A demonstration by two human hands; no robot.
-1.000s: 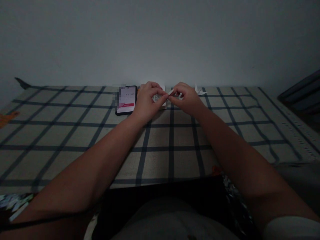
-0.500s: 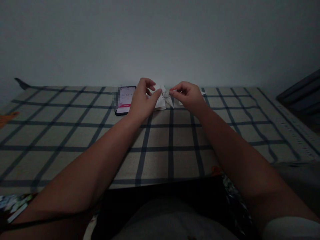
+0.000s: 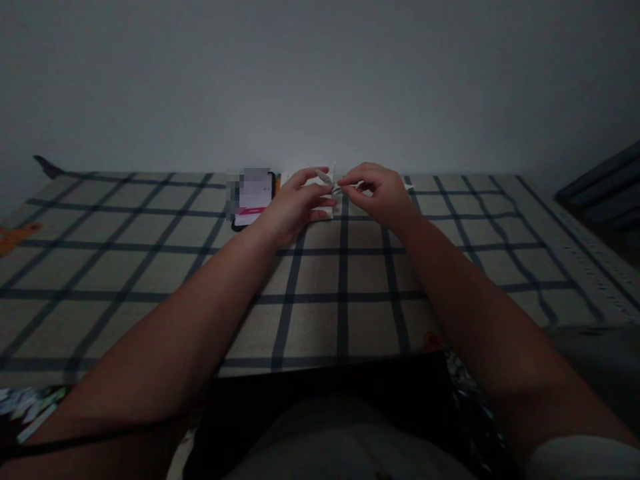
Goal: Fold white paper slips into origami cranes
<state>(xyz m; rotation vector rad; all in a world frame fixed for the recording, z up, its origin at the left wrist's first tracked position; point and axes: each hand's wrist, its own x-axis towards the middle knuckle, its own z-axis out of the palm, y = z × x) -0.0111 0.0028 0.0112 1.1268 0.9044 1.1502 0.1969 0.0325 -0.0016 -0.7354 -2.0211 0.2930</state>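
Note:
A small piece of white folded paper [image 3: 325, 177], with thin pointed parts, is between my two hands above the checked cloth. My left hand [image 3: 301, 203] has it between the fingers, with the palm turned inward and the lower fingers loosely spread. From the other side, my right hand [image 3: 377, 190] pinches a narrow tip of the same paper between thumb and forefinger. Under and behind my left hand lies a flat white stack that looks like paper [image 3: 326, 215], mostly covered by the fingers. The exact shape of the folds is too dim to make out.
Just left of my left hand lies a phone [image 3: 254, 197] with a lit screen, partly blurred out. A white scrap [image 3: 409, 187] shows behind my right hand. The checked cloth [image 3: 320, 273] reaches back to a plain wall [image 3: 320, 80]. An orange patch [image 3: 20, 235] is at far left.
My left hand has rolled over, so its fingers now point right around the folded paper. The paper has turned, with one thin point upward. My right hand has barely moved.

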